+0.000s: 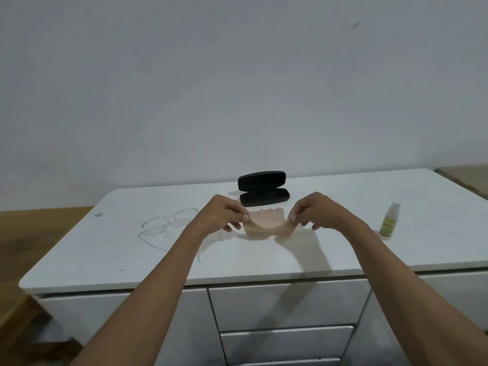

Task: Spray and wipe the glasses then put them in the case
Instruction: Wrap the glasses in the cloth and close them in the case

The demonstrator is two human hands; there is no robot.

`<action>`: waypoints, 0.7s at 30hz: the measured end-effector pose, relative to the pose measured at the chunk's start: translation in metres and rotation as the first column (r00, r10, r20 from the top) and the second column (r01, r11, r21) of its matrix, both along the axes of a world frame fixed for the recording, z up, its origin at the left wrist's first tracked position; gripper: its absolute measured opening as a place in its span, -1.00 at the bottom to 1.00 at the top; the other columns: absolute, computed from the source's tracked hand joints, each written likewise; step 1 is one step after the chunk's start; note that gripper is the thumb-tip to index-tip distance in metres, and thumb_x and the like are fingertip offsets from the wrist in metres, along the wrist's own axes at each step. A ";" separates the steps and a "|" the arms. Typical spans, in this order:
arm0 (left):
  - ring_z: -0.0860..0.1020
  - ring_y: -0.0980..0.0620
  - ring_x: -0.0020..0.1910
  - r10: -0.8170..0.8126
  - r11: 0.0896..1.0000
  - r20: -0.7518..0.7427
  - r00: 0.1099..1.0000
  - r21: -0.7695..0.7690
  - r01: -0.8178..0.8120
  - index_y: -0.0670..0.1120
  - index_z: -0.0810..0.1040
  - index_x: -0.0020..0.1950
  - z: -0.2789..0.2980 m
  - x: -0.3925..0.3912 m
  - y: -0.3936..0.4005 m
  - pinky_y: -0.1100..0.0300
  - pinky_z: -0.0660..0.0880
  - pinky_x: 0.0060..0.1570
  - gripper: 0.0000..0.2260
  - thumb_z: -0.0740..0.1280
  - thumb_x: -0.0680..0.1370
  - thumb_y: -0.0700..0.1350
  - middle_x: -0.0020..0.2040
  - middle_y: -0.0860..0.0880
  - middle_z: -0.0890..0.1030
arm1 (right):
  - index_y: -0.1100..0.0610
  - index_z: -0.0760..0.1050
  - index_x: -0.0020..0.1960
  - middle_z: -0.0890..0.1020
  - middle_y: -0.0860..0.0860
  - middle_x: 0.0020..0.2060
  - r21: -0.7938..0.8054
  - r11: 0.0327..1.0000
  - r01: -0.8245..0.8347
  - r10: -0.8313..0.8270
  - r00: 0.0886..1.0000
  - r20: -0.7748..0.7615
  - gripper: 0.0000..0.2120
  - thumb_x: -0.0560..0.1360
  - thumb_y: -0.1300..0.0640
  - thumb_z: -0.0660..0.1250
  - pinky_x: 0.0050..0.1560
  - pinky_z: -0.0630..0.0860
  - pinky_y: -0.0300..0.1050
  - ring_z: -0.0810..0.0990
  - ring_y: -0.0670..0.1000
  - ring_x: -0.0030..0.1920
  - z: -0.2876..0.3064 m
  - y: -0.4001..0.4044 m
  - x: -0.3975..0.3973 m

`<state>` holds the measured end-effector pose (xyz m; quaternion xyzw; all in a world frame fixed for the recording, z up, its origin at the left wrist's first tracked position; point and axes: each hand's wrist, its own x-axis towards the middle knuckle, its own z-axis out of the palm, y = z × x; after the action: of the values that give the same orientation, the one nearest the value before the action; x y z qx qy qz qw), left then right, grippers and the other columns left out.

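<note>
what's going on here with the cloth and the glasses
A person is holding a small peach cleaning cloth stretched between both hands: the left hand pinches one end, the right hand the other, just above the white cabinet top. The clear-framed glasses lie on the top to the left, untouched. The black glasses case sits open behind the cloth, and the small spray bottle stands to the right.

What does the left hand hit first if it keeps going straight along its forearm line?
Probably the open black case. The left hand, pinching the cloth, points up-right across the white tabletop, and the case lies just beyond it. Depth is uncertain from one view.
</note>
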<state>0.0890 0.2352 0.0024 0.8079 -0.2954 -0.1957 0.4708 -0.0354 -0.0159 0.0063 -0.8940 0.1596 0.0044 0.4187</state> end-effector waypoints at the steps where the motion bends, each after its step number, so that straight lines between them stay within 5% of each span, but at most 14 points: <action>1: 0.65 0.05 -0.24 -0.031 0.998 0.018 0.999 0.061 0.030 -0.15 0.75 -0.09 -0.006 -0.005 0.002 0.18 0.53 -0.23 -0.96 0.51 0.49 -0.21 -0.17 -0.12 0.74 | 0.17 0.71 -0.13 0.69 -0.03 -0.25 -0.025 0.999 -0.031 0.030 0.998 -0.059 -0.91 0.45 0.27 0.42 -0.27 0.50 -0.17 0.57 -0.03 -0.23 -0.005 0.001 -0.004; 8: 0.61 0.07 -0.17 -0.145 0.944 0.075 0.987 0.309 0.115 -0.04 0.78 -0.12 -0.025 -0.029 0.007 0.21 0.52 -0.20 -0.93 0.57 0.41 -0.13 -0.17 -0.03 0.75 | 0.13 0.74 -0.12 0.61 0.01 -0.30 -0.085 0.993 -0.081 0.064 0.979 -0.193 -0.90 0.43 0.28 0.47 -0.34 0.50 -0.19 0.50 -0.02 -0.27 -0.018 0.011 -0.028; 13: 0.50 0.15 -0.33 -0.141 0.939 0.093 0.986 0.327 0.104 0.03 0.76 -0.28 -0.019 -0.041 0.008 0.22 0.44 -0.21 -0.65 0.52 0.36 0.31 -0.41 0.08 0.61 | 0.10 0.76 -0.14 0.67 -0.02 -0.32 -0.059 0.987 -0.152 0.120 0.921 -0.370 -0.87 0.38 0.05 0.52 -0.27 0.57 -0.17 0.56 -0.03 -0.33 -0.007 0.018 -0.038; 17: 0.51 0.21 -0.36 0.027 0.973 0.231 0.973 0.218 -0.079 -0.03 0.73 -0.24 -0.023 -0.031 0.001 0.30 0.38 -0.28 -0.74 0.50 0.47 0.15 -0.37 0.12 0.62 | 0.08 0.72 -0.01 0.69 -0.03 -0.31 -0.085 0.994 -0.075 0.056 0.976 -0.210 -0.78 0.52 -0.06 0.46 -0.30 0.51 -0.20 0.51 -0.05 -0.35 -0.009 0.014 -0.028; 21: 0.61 0.05 -0.04 0.127 0.953 0.381 0.916 0.208 -0.219 -0.06 0.71 0.05 -0.032 -0.014 -0.013 0.22 0.46 -0.09 -0.86 0.48 0.53 -0.06 0.03 0.02 0.68 | 0.08 0.70 0.08 0.70 0.00 -0.08 -0.152 0.988 0.038 -0.036 0.999 0.019 -0.83 0.51 0.08 0.48 -0.09 0.56 -0.16 0.62 -0.01 -0.10 -0.021 0.013 -0.004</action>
<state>0.0751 0.2222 -0.0301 0.9053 -0.2775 -0.0355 0.3198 -0.0398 -0.0026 -0.0144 -0.9202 0.1727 -0.0228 0.3505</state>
